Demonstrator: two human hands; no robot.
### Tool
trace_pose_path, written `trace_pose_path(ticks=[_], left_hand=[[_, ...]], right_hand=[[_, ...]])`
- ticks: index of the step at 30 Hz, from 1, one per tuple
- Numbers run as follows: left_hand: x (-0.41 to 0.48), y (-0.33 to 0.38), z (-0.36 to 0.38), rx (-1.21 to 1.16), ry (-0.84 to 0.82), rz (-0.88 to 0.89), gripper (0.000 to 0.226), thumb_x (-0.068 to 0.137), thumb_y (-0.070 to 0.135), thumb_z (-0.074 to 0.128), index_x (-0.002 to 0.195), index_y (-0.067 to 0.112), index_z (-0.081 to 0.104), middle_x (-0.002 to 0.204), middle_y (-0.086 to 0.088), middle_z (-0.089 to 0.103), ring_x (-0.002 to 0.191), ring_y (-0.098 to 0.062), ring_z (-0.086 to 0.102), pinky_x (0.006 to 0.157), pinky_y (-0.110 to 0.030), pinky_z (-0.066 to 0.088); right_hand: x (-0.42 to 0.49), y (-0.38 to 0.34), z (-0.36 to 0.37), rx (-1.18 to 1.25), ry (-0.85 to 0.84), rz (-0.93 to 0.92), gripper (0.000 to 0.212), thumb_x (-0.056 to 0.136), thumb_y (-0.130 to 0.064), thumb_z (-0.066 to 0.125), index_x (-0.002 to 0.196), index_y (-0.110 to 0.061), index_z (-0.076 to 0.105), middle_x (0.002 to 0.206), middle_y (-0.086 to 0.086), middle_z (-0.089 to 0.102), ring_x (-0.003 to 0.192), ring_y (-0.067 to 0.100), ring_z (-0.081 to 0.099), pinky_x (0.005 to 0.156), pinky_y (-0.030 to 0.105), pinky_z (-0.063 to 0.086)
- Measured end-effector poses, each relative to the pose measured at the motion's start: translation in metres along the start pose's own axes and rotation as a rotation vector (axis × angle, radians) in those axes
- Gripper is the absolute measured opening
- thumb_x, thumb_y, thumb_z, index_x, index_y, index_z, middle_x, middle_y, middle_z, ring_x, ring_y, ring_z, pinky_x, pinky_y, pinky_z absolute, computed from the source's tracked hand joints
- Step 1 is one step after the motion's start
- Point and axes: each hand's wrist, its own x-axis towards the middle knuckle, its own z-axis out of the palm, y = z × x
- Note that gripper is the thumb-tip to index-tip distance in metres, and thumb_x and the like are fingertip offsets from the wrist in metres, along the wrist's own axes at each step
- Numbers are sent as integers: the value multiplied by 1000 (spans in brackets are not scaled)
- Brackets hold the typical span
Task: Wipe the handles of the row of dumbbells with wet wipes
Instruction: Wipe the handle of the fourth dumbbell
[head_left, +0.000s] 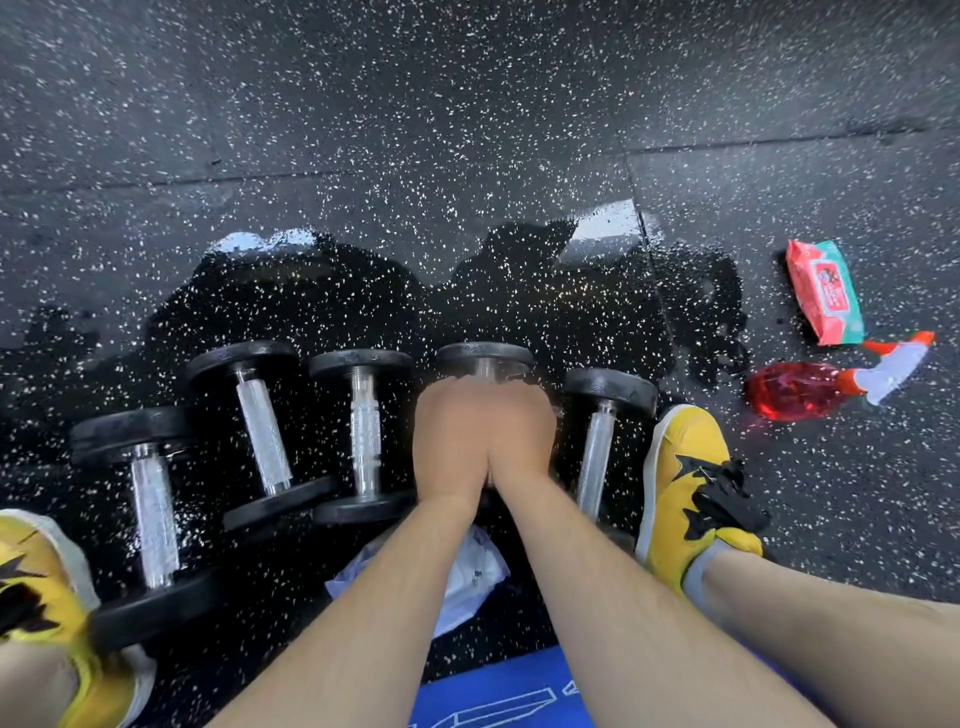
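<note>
Five dumbbells sit in a row on the floor (467, 130), and the person has both hands on the fourth dumbbell (485, 356), counting from the left. The left hand (452, 441) and right hand (522, 441) are pressed together side by side and look clamped round its handle from either side. The handle is fully covered, so there's no telling if a wipe is under there.

What matters here is that the handle's long axis runs 12 to 6, pretty much in line with the forearms coming up from 6. So the scrub probably has to be a slide along that line toward the 12 o'clock plate, or a twist round the bar.

As for where to go from here, the fifth dumbbell (597, 452) lies just beside the grip at 3 o'clock, with the right hand nearer, and its handle tilts a bit toward 1. The third dumbbell (365, 431) is just beside at 9, closer to the left hand, and the second dumbbell (262, 436) and first dumbbell (150, 514) are further out at 9 and 8.

The wipes pack (826, 291) is well off at 2 o'clock, so that's a right-hand reach. A spray bottle (800, 389) lies near it. There's also a white crumpled heap (467, 577) under the forearms at 6, maybe used wipes, hard to say.
</note>
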Motion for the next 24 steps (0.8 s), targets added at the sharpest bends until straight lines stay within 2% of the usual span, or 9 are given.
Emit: trace_pose_path(ticks=[2,5,8,10,12,16,20,22,24], left_hand=[[1,-1,1,20,-53,24,27,103,27,51,117,24,73,122,15,63,112,4,55,98,-10,39],[6,-3,3,72,-95,28,29,103,25,50,122,23,71,122,15,64,108,4,54,90,1,32],[15,1,6,121,-81,2,26,101,25,52,111,19,75,112,10,68,100,-3,57,83,-12,41],[25,10,9,151,-77,-54,28,99,26,53,85,15,75,90,7,70,82,-11,60,69,-24,44],[35,15,12,149,-73,-148,31,98,26,55,73,14,68,72,4,66,69,-14,58,58,-26,42],[29,12,11,102,-111,-243,34,99,32,55,72,17,69,68,7,65,63,-10,58,57,-28,46],[10,7,13,134,-126,-256,48,99,27,54,53,15,48,54,2,50,54,-15,43,49,-31,33],[22,11,20,68,-102,-283,40,95,25,57,58,12,59,56,-1,57,54,-17,49,50,-33,42],[34,19,23,28,-97,-303,34,93,23,59,60,16,63,59,5,60,55,-12,53,50,-28,41]], right_hand=[[3,-1,-4,-9,-33,-17,19,85,-26,68,67,-23,65,86,0,65,73,6,58,61,12,38],[2,6,-6,33,-92,-2,19,87,-30,58,73,-24,69,88,-4,68,76,5,59,66,24,44],[1,3,-6,88,-85,61,18,88,-24,58,86,-29,76,96,-12,71,90,2,65,77,25,51],[8,-5,-9,141,-57,106,13,88,-22,65,91,-28,76,93,-12,72,87,4,67,77,21,53],[16,-10,-11,207,-44,182,6,87,-24,72,93,-25,74,87,-10,73,82,7,68,75,22,54],[11,-1,-13,229,-22,265,11,85,-27,76,77,-19,75,78,-9,74,73,7,67,72,27,56],[10,1,-16,203,-14,263,11,85,-19,73,74,-16,72,74,-9,71,68,7,63,68,28,54],[20,-2,-15,194,-17,275,16,85,-21,75,70,-16,68,72,-7,70,64,11,60,63,30,52],[27,-4,-14,213,-23,296,20,84,-25,76,69,-17,67,73,-5,71,66,14,61,62,33,53]])
